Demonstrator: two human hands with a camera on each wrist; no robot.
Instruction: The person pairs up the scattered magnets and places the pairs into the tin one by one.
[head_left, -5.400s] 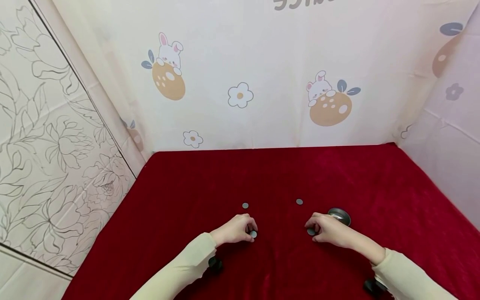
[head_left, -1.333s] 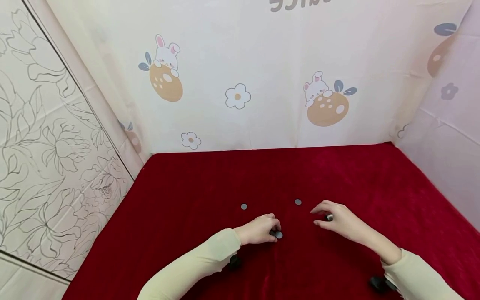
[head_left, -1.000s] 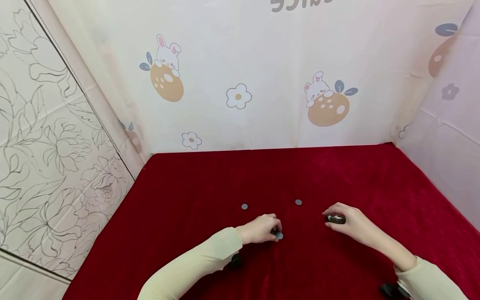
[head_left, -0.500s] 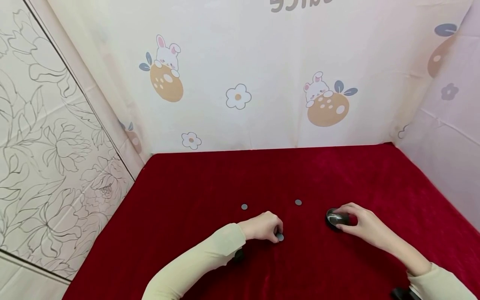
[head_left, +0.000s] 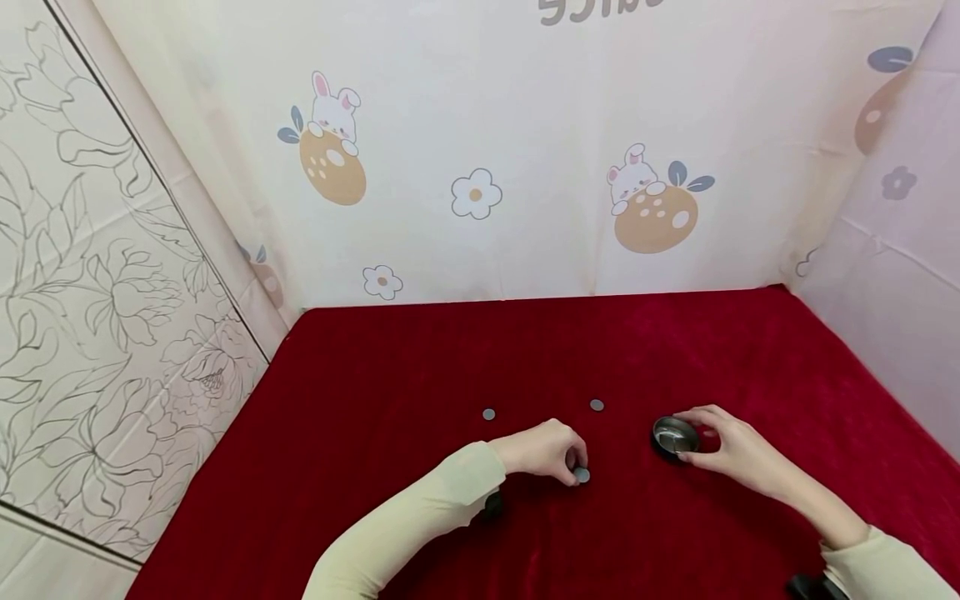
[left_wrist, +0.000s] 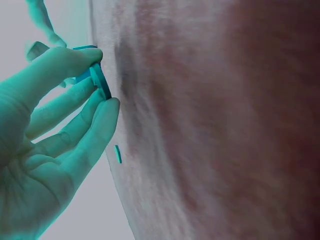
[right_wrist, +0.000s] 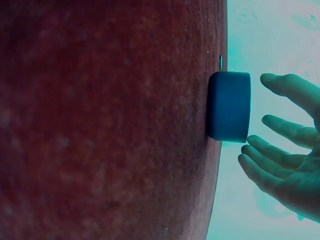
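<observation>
Grey discs (head_left: pixel 597 405) number three — left hand (head_left: pixel 547 448) pinches one — bowls (head_left: pixel 675 437), one

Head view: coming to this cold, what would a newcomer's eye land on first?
Probably the vivid red cloth spread across the lower half, below a pale backdrop printed with rabbits. Next, low and just right of centre, the left hand pinching a small grey disc. Farther right, the right hand, fingers apart, is at a dark round dish.
</observation>
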